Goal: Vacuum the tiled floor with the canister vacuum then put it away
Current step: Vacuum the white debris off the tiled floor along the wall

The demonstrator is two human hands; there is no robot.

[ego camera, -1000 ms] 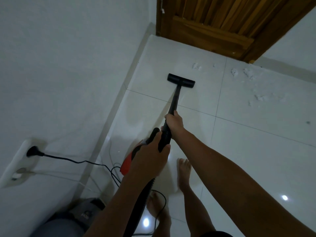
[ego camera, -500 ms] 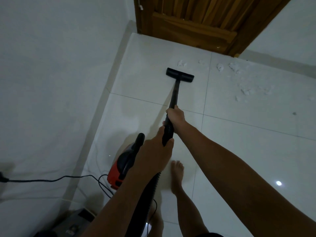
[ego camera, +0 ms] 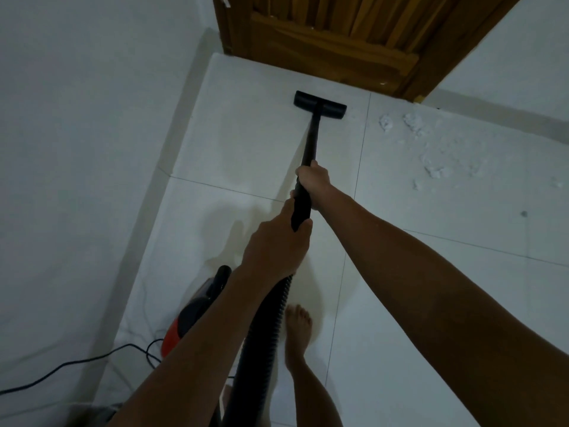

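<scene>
Right hand [ego camera: 314, 183] wrapped closed around the black wand [ego camera: 310, 143], the forward grip; judged to steer and press the head down. Left hand [ego camera: 277, 245] closed around the wand's lower end, just above where the ribbed hose [ego camera: 264, 331] joins; judged to supply push and carry the hose's weight. Both arms extended, which lets the wand reach without a step forward.

Floor head [ego camera: 320, 104] lies flat on the tiled floor [ego camera: 431, 288], in the corner tile near the wooden door [ego camera: 338, 35] and the left wall. White fluff debris [ego camera: 428, 149] lies scattered on the next tile to the right, along the far edge of the floor, apart from the head: not yet picked up.

Canister vacuum [ego camera: 191, 315], red and black, sits on the floor by the left wall, beside the left forearm; power cord [ego camera: 61, 369] trails from it toward the lower left. A bare foot [ego camera: 297, 334] stands just beside the hose.

Judgement: vacuuming under way; putting away not begun.
</scene>
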